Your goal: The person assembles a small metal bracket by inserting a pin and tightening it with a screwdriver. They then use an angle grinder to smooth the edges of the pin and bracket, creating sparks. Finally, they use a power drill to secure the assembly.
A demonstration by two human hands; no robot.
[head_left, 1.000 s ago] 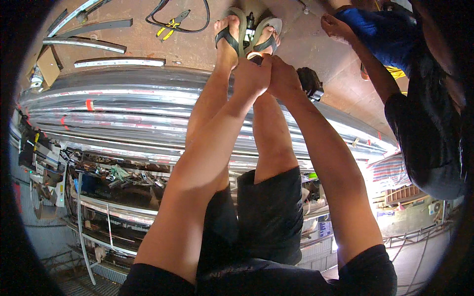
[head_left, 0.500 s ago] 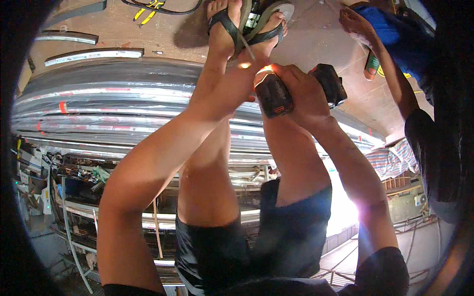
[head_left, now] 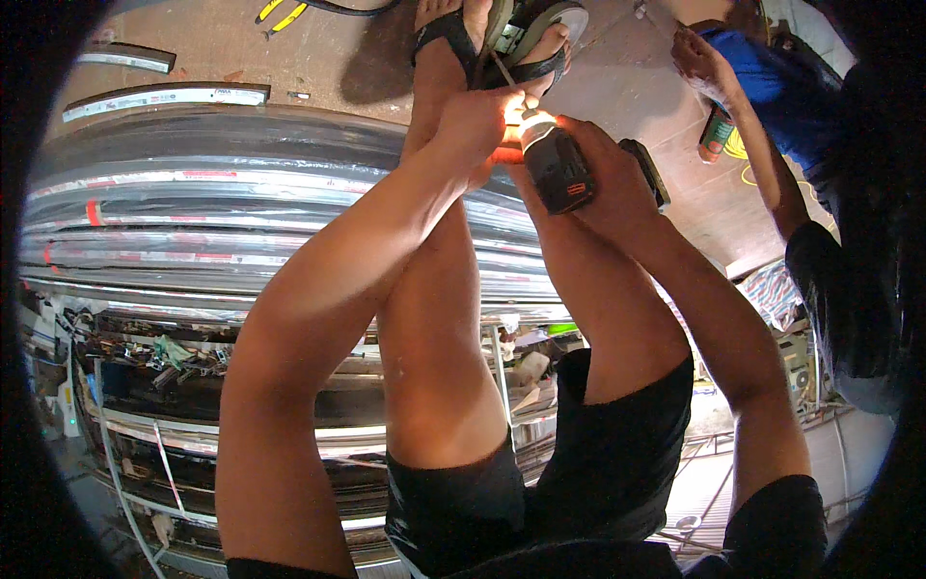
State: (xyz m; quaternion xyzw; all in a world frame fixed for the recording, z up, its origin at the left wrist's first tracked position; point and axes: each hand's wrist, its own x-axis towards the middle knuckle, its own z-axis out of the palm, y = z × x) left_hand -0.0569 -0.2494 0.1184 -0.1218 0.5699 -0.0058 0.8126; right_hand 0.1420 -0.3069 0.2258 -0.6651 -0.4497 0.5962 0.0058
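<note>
My right hand [head_left: 612,179] is wrapped round a dark cordless drill [head_left: 558,172], its rear end turned up toward me. A lamp at the drill's front throws a bright orange glow on my fingers. Close to that front end, my left hand [head_left: 477,130] has its fingers curled together; what they grip is hidden by glare and the fingers. A thin rod [head_left: 503,69] reaches from there toward the space between my sandalled feet [head_left: 451,43]. Between the feet a small metal piece [head_left: 508,39] shows in part. The drill's battery [head_left: 644,169] sticks out past my right hand.
Long wrapped metal profiles [head_left: 193,203] lie in a stack behind my feet. Short profile offcuts [head_left: 164,98] and yellow-handled pliers [head_left: 283,17] are on the brown floor. At right, another person's hand [head_left: 702,63] is near a green and orange can [head_left: 715,135] and yellow cord [head_left: 736,145].
The drill has shifted slightly right, and its battery is now more covered by my right hand. My left hand has moved closer to its lit front. The whole view has shifted a little.
</note>
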